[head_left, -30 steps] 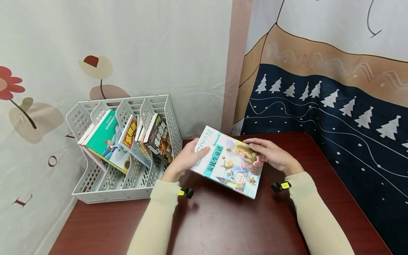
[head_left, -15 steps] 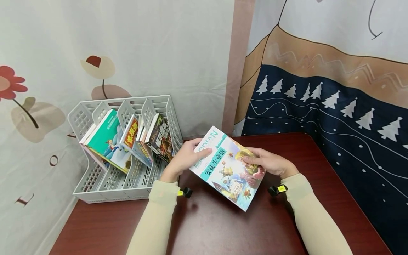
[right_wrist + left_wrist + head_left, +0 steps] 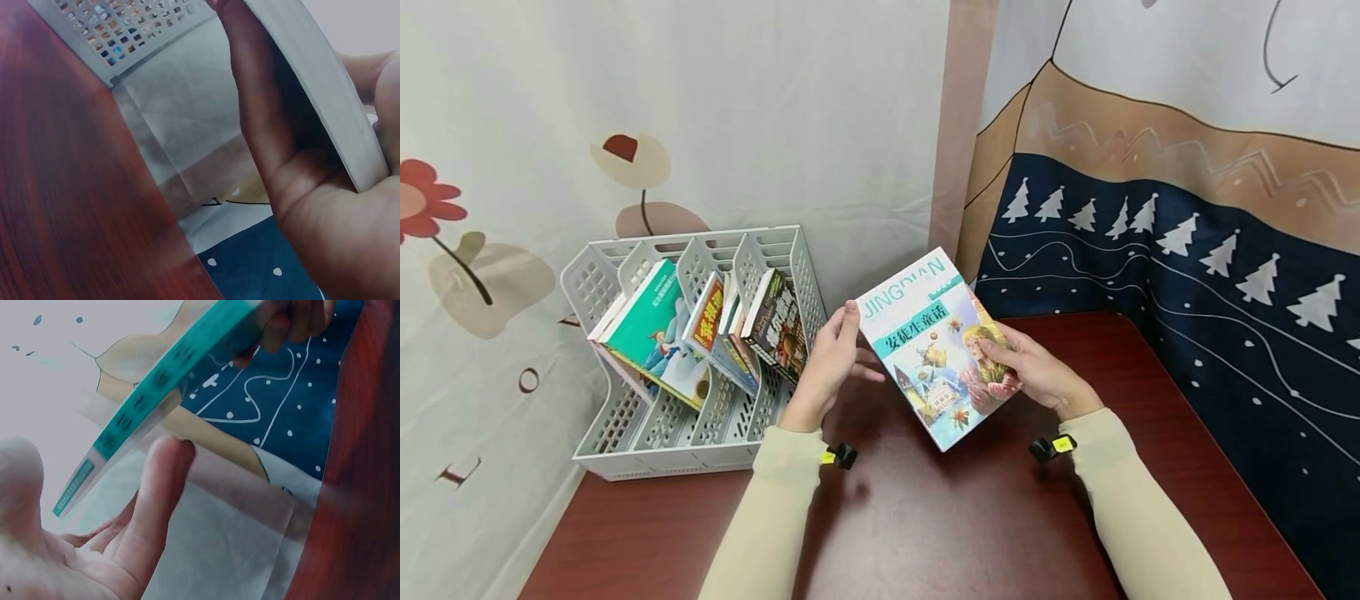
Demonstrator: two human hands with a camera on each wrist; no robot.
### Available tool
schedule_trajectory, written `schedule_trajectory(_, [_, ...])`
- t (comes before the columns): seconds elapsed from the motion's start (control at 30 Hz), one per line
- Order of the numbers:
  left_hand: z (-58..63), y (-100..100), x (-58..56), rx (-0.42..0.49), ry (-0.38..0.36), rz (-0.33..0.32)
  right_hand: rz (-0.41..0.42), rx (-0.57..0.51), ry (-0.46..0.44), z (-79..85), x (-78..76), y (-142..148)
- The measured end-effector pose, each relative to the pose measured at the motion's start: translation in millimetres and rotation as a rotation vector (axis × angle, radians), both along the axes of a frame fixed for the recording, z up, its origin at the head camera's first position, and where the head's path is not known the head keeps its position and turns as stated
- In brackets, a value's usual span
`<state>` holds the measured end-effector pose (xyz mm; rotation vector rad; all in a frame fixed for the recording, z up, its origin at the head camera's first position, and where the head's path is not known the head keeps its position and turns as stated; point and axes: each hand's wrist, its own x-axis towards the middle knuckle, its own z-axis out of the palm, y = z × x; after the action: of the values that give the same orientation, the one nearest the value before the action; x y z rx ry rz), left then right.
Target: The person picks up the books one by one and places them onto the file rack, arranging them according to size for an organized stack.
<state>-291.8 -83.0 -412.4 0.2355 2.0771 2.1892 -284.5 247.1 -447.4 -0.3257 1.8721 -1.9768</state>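
Observation:
A paperback children's book [image 3: 917, 358] with a white, teal and illustrated cover is held tilted above the table. My right hand [image 3: 1041, 375] grips its right edge, thumb over the front cover and fingers behind. In the right wrist view the page block [image 3: 331, 100] sits between thumb and fingers. My left hand [image 3: 829, 367] is beside the book's left edge, thumb raised and fingers extended. The left wrist view has the teal spine [image 3: 147, 397] between the spread thumb and fingers, seemingly apart from them.
At the left of the dark red table [image 3: 925, 533] stands a grey slotted file rack [image 3: 677, 457]. Several books lean in it, including a green one [image 3: 651, 333] and a black one [image 3: 777, 321]. Printed curtains [image 3: 865, 150] hang behind the table.
The book has turned and risen, its top edge now higher. My left hand has let go of its left side and spread its fingers. The right hand took a firmer grip, thumb on the cover.

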Motion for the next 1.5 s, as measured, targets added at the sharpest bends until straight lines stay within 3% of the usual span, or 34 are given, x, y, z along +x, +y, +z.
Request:
schedule_trajectory(0.2, [5.0,9,3.0,0.090,0.053,-0.028,-0.019,-0.013,0.045,5.1,3.0,-9])
schedule_trajectory(0.33, [6.6,13,4.8,0.135,0.083,0.008,-0.017,-0.019,0.070,5.3,5.9,-20])
schedule_trajectory(0.53, [9.2,16,6.3,0.102,0.033,0.101,0.019,-0.004,0.085,5.1,12.2,-34])
schedule_trajectory(0.77, [9.2,14,6.6,0.106,0.039,0.041,0.057,0.083,0.042,12.2,18.8,-38])
schedule_trajectory(1.1, [16.5,11,15.1,0.058,0.037,0.136,0.132,0.108,0.046,8.5,17.6,-44])
schedule_trajectory(1.33, [21.6,-3,28.2,-0.049,0.072,0.114,0.235,0.235,0.087,1.3,21.1,-52])
schedule_trajectory(1.5, [20.8,-19,32.3,-0.098,0.090,0.118,0.265,0.257,0.100,-2.9,23.4,-55])
